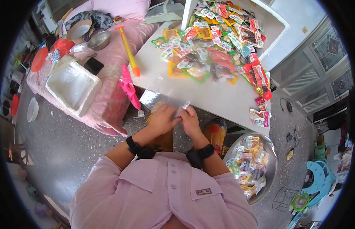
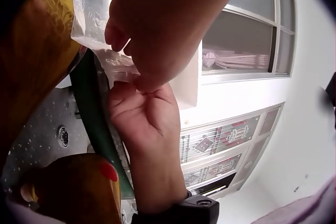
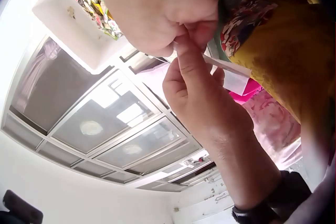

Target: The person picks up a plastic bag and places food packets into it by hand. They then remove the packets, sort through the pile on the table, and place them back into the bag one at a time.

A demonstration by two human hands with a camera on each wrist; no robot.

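Both hands are right at the near edge of the table, working on a clear plastic bag. The right hand has thumb and fingers pinched together on the bag's bunched end, basically zero gap; the left hand is curled in right beside it, gripping too. The head cam mostly gets knuckles, but the left wrist cam shows the crinkled neck between the hands and the wide part spreading past them. The right wrist cam hides most of the bag but gets big framed glass panels.

Tabletop's pale, with snack packets heaped toward its far side by a white foam box. Pink-covered bed left of the table, metal basin of packets to its right, speckled grey floor around it.
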